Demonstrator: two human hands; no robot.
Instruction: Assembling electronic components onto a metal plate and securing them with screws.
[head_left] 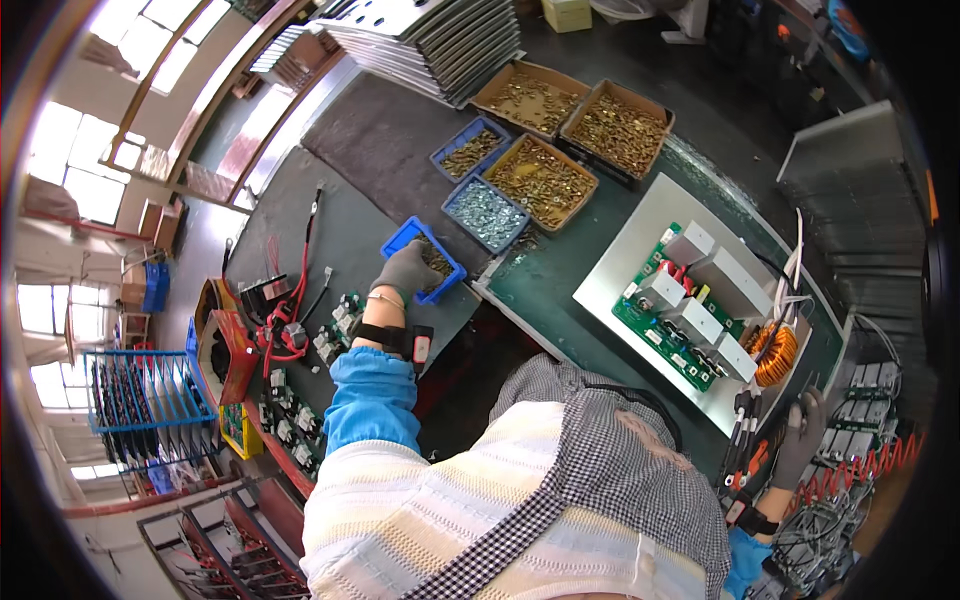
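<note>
My left hand (405,273), in a grey glove, reaches into a small blue tray (452,284) of brass-coloured screws. Its fingers are drawn together among the screws; whatever lies between the tips is hidden. At the lower right, my right hand (799,440), also gloved in grey, is beside the edge of a metal plate (622,262). Its fingers are apart and slightly bent, with nothing visible in them. Close by lie black cables with metal ends (738,440) and an orange-handled tool (757,462). On the plate sit a green circuit board (650,335) with grey blocks and a copper-wound coil (775,354).
Beyond the blue tray stand several boxes of brass fasteners (541,182) and a bin of silvery hardware (486,213). Stacked metal plates (430,50) rise at the back. Red cables (290,335) and small parts lie left; coiled red hose (865,470) is at far right.
</note>
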